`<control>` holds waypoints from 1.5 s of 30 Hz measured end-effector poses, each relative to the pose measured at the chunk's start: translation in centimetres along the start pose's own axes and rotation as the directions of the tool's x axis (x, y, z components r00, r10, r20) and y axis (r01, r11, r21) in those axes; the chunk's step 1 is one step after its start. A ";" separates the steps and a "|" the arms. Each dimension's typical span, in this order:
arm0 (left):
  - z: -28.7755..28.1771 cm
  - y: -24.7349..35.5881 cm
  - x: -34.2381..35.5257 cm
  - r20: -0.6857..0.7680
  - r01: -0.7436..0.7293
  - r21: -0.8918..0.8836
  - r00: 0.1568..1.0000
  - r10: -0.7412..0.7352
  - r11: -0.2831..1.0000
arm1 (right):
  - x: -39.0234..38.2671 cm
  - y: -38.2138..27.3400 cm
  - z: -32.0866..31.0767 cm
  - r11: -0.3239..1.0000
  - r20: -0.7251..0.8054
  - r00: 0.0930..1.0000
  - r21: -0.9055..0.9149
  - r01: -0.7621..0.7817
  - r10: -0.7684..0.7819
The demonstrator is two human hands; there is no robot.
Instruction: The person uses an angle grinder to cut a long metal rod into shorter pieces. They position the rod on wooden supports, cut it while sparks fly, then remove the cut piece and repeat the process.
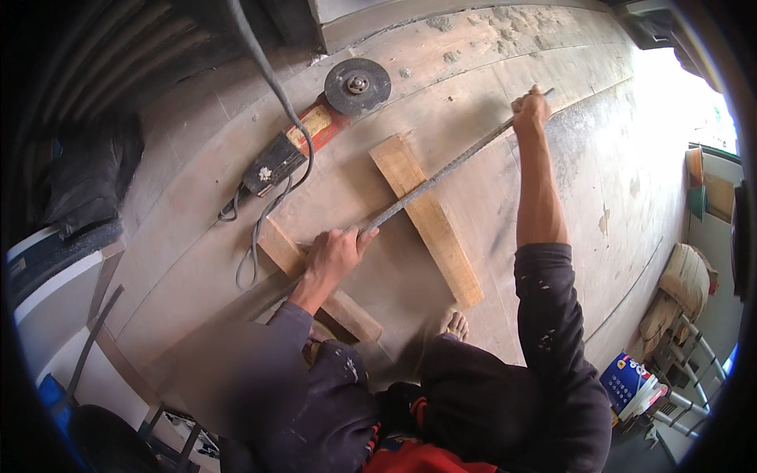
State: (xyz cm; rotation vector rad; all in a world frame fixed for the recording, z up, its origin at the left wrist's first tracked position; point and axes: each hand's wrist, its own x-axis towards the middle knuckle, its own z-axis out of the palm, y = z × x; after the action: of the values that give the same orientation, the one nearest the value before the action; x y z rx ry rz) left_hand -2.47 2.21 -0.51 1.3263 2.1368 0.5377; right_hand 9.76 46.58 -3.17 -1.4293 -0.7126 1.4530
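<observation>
1. Ribbed bar (445,172) lies slantwise across the longer wooden block (445,240), its tip just past the right hand (532,108); beyond the left hand (337,251), its other end is too unclear to place.
2. Both hands are closed around the bar, well apart: the right near the tip, the left above the shorter wooden block (355,315). Both are bare, so the ribs could scrape skin if the bar twists or slides.
3. Nothing visible clamps the bar to the longer block; uneven pressure from the two hands could make it roll or skid.
4. That block looks loose on the floor (603,169). A sideways shove could swing its near end into the foot (455,323), whose toes are uncovered; a dropped bar could hurt them too.
5. The angle grinder (303,138) lies apart from the bar, its disc (345,85) showing no guard. Its cable (272,71) loops near the left hand; a snag could drag the tool. Whether it has power, I cannot tell.
</observation>
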 end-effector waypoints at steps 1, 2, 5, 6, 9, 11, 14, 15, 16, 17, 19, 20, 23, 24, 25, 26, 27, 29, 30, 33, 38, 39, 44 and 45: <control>-0.1 0.1 0.1 0.008 -0.001 -0.004 1.000 0.001 1.000 | -1.1 -1.3 0.0 0.997 0.015 0.999 0.068 0.047 -0.048; -0.2 0.2 0.3 0.016 -0.009 -0.009 1.000 0.009 1.000 | -2.8 -2.9 0.1 0.992 -0.035 0.993 0.060 0.113 -0.112; 0.3 -0.1 0.5 -0.005 -0.005 -0.048 1.000 0.005 0.999 | -7.0 -6.1 -0.8 0.956 -0.112 0.960 0.114 0.269 -0.257; 0.2 -0.2 0.6 0.016 0.012 -0.084 1.000 -0.010 0.996 | -8.3 -6.5 -1.8 0.912 -0.052 0.939 0.222 0.344 -0.341; -0.5 -0.6 0.5 0.061 0.040 -0.129 0.998 -0.032 0.991 | -15.3 -8.3 -2.5 0.841 0.001 0.859 0.204 0.501 -0.512; -0.3 -0.5 0.6 0.065 0.012 -0.083 0.998 -0.007 0.996 | -16.8 -9.0 -4.1 0.811 0.104 0.813 0.217 0.543 -0.573; 0.0 -0.1 0.6 0.024 0.026 -0.068 0.999 -0.024 0.997 | -18.6 -9.5 -5.3 0.845 0.091 0.856 0.243 0.476 -0.509; 0.0 0.1 0.6 0.027 0.031 -0.055 0.999 -0.030 0.998 | -19.1 -9.6 -5.7 0.865 0.060 0.886 0.255 0.431 -0.460; -0.2 0.3 0.5 0.023 0.041 -0.041 0.999 -0.040 0.998 | -18.9 -9.4 -7.1 0.894 0.093 0.905 0.228 0.386 -0.415; -0.4 0.5 0.3 0.020 0.057 -0.024 0.998 -0.056 0.998 | -19.3 -9.4 -8.1 0.932 0.090 0.931 0.123 0.342 -0.354; -0.2 0.6 -0.2 -0.039 0.027 -0.011 0.999 -0.028 1.000 | -20.2 -9.4 -10.4 0.968 0.059 0.972 -0.091 0.234 -0.229; 0.0 0.7 -0.3 -0.063 0.008 -0.005 0.998 -0.009 1.000 | -19.6 -8.9 -12.7 0.973 0.112 0.972 -0.082 0.218 -0.208; -0.1 1.2 -0.8 -0.011 0.063 -0.007 0.998 -0.063 0.998 | -19.5 -6.5 -17.4 0.991 0.179 0.980 -0.085 0.102 -0.086; 0.1 1.4 -1.0 -0.126 -0.001 -0.016 0.992 -0.001 1.000 | -19.7 -5.8 -18.4 0.998 0.099 0.994 -0.033 0.045 -0.042; -0.1 1.6 -1.2 -0.236 -0.062 -0.009 0.970 0.058 0.998 | -19.9 -4.7 -19.3 0.999 0.023 1.000 0.030 -0.016 0.016; -0.3 1.8 -1.4 -0.344 -0.123 0.003 0.932 0.117 0.992 | -20.0 -4.0 -20.4 0.996 -0.018 0.998 0.071 -0.061 0.063; -0.5 2.1 -1.6 -0.363 -0.173 -0.059 0.921 0.140 0.983 | -19.8 -3.5 -21.4 0.993 -0.054 0.997 0.106 -0.055 0.061; -3.0 5.3 -2.1 -0.383 -0.265 -0.179 0.906 0.181 0.947 | -19.9 -1.9 -23.6 0.983 -0.139 0.987 0.178 -0.050 0.076; -5.7 8.0 -2.8 -0.216 -0.246 -0.492 0.964 0.157 0.835 | -20.4 -1.6 -24.1 0.979 -0.152 0.985 0.197 -0.048 0.079; -15.9 15.4 -6.1 0.009 -0.230 -0.874 0.872 0.489 0.427 | -20.5 -0.8 -26.9 0.968 -0.106 0.990 0.242 -0.069 0.097; -21.3 22.0 -8.4 -0.221 -0.199 -0.973 0.650 0.727 -0.117 | -22.1 -1.0 -32.2 0.953 -0.125 0.986 0.295 -0.067 0.108; -21.5 22.9 -8.7 -0.224 -0.197 -0.972 0.650 0.726 -0.124 | -22.9 -1.0 -32.9 0.945 -0.110 0.987 0.318 -0.077 0.117; -20.7 24.7 -8.1 -0.221 -0.181 -0.974 0.635 0.740 -0.136 | -27.8 -3.8 -37.0 0.921 -0.173 0.977 0.387 -0.049 0.124; -20.5 24.8 -7.6 -0.206 -0.166 -0.978 0.633 0.746 -0.129 | -29.1 -4.4 -38.3 0.925 -0.217 0.970 0.378 -0.023 0.113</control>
State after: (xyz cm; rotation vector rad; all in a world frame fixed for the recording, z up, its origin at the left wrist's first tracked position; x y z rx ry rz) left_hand 3.74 5.10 31.78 1.0662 0.2795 1.4851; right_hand 44.13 14.22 7.20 -1.3051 -0.2208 1.3548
